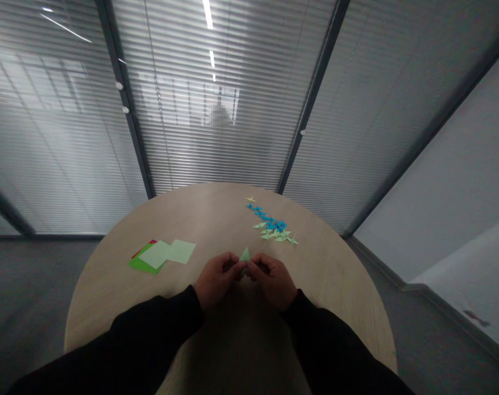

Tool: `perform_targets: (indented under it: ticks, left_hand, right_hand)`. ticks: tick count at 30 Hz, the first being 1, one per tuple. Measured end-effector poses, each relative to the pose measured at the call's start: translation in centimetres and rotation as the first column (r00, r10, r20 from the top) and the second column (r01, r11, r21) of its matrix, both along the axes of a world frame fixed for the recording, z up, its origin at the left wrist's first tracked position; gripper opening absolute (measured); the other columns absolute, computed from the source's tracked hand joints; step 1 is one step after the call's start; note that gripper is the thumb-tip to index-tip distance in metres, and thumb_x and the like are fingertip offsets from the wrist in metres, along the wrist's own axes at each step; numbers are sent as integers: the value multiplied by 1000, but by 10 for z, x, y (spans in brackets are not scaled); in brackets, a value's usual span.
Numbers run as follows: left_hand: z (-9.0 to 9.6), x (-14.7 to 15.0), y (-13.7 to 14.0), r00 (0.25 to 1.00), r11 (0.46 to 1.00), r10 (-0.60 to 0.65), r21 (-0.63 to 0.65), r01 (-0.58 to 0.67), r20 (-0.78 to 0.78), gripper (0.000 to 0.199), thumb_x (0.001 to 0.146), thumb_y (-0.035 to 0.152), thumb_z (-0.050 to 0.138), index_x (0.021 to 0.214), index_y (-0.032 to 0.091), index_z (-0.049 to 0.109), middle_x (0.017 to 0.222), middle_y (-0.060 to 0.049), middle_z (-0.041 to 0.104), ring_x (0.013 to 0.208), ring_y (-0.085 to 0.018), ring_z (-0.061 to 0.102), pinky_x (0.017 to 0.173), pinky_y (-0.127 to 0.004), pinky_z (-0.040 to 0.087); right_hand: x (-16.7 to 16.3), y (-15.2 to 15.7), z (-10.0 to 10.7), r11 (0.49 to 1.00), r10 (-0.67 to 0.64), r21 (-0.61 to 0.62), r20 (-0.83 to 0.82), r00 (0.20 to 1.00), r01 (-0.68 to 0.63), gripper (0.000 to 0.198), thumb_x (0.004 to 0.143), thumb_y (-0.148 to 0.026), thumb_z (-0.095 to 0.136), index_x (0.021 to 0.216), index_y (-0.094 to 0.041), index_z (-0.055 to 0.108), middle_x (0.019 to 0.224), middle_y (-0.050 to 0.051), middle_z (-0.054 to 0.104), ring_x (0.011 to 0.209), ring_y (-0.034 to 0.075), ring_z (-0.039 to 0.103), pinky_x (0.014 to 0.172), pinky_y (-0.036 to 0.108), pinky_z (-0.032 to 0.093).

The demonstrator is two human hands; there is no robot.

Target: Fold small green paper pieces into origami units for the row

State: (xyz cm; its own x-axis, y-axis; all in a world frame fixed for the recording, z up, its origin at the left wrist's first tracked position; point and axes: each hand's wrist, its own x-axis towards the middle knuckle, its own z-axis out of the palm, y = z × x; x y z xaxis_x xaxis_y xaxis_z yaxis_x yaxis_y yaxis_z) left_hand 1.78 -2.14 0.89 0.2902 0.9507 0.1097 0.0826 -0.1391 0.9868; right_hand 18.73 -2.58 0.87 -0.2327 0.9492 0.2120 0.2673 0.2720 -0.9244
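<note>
Between my two hands is a small piece of pale green folded paper (245, 255), its pointed tip facing away from me. My left hand (219, 278) pinches it from the left with thumb and fingers. From the right, my right hand (273, 278) pinches its other side. The lower part of the paper is mostly hidden by my fingertips. Beyond my right hand lie several small pale green folded paper figures (268, 236), close against several blue ones (276, 225). One yellow folded figure (251, 199) sits at the far end of that row.
A round wooden table (323, 263) bears everything. To the left lie flat pale green sheets (181, 251), overlapping a brighter green sheet (144, 265) and a red one (138, 251). Glass panels with blinds (216, 159) stand behind the table, and a white wall (450, 219) is at the right.
</note>
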Motion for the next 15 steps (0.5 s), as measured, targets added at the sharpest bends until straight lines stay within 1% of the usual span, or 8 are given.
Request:
perform_targets:
  ticks: [2,5,7,10,13,15]
  left_hand:
    - [-3,0,1,999,999,33,6,-33,-5,39,78,54,62,70,16,58,61,-1,60,57,-13,53,55,-25,40]
    - [-5,0,2,998,998,57,17,-57,-4,37,79,52,62,71,16,57,61,-1,60,57,-14,53,55,-25,40]
    - [-5,1,2,999,999,41,9,-42,18,37,80,52,62,73,16,58,65,-2,61,60,-14,54,57,-25,41]
    - [-5,2,1,999,1000,5,-18,-4,41,37,78,52,64,77,15,61,72,-4,66,66,-16,59,62,-27,43]
    - [-4,2,1,1000,999,-20,-37,20,9,38,78,53,63,76,15,62,74,-6,69,68,-18,62,64,-28,45]
    - [-3,1,0,999,999,-22,-31,21,-31,37,80,52,61,75,15,61,73,-6,69,67,-18,61,62,-28,44]
  right_hand:
    - [-3,-2,0,999,-30,18,21,999,30,30,87,-46,56,74,-19,59,64,0,59,60,14,54,58,26,43]
    - [-7,-4,2,994,-69,83,50,996,65,29,88,-45,55,74,-20,58,66,1,61,61,15,55,59,26,43]
    - [-8,-5,4,991,-76,115,49,996,70,28,89,-44,53,74,-20,58,66,1,61,61,15,55,59,27,43]
    - [-7,-5,4,989,-98,119,42,994,92,27,90,-42,52,75,-21,58,65,1,61,60,15,55,58,27,42]
    - [-7,-5,2,983,-139,126,38,990,134,26,89,-41,53,74,-21,57,65,1,61,59,15,54,58,27,42]
    - [-8,-5,1,984,-136,116,22,990,133,26,89,-41,53,74,-21,56,65,0,60,59,15,54,57,26,42]
